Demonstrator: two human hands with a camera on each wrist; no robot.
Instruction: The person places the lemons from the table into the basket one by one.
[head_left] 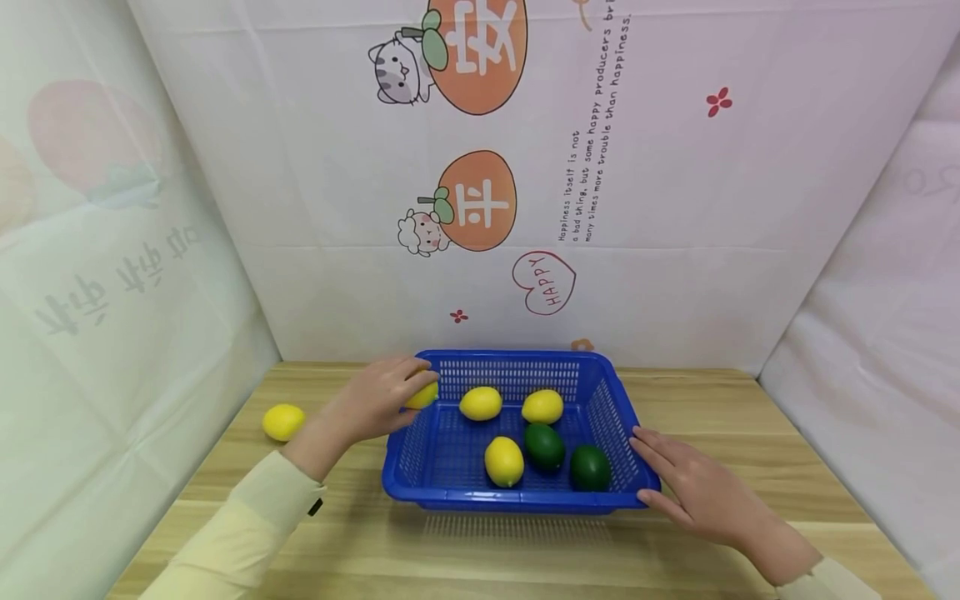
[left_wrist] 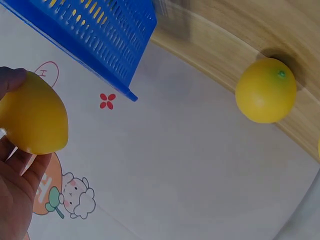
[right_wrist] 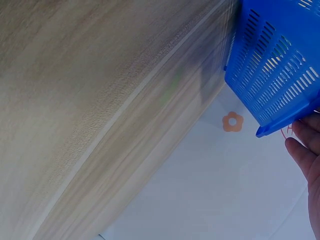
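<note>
My left hand (head_left: 384, 398) grips a yellow lemon (left_wrist: 34, 114) between thumb and fingers, over the left rim of a blue plastic basket (head_left: 517, 504). At the opposite side, the fingers of my right hand (head_left: 697, 487) lie nearly straight against the basket's right rim, with the thumb at the front corner. Inside the basket are three lemons, one at back left (head_left: 481, 403), one at back right (head_left: 542, 407) and one near the front (head_left: 504, 462). Two dark green oval fruits, one toward the middle (head_left: 543, 447) and one at front right (head_left: 590, 467), lie beside them.
Another lemon (head_left: 283, 422) rests on the wooden table (head_left: 337, 533), left of the basket and near my left forearm. In the left wrist view, a yellow sliver shows at the right edge. A printed white cloth (head_left: 660, 275) hangs behind the table, with more cloth at both sides.
</note>
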